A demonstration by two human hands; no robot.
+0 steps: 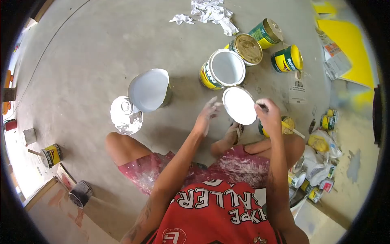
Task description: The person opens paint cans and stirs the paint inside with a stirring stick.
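Your right hand [269,114] is pinched on the edge of a round white lid [239,105], tilted in front of the open paint can [228,67]; can't tell if lid and can touch. Your left hand [208,117] has fingers apart, just beside the lid's left edge. Cut-open container [148,90], pale inside, sits left on the floor [97,65].

Glare whitens the left edge and the lid [239,105] near centre, the upper right blurs, and fisheye blackness rounds the corners.
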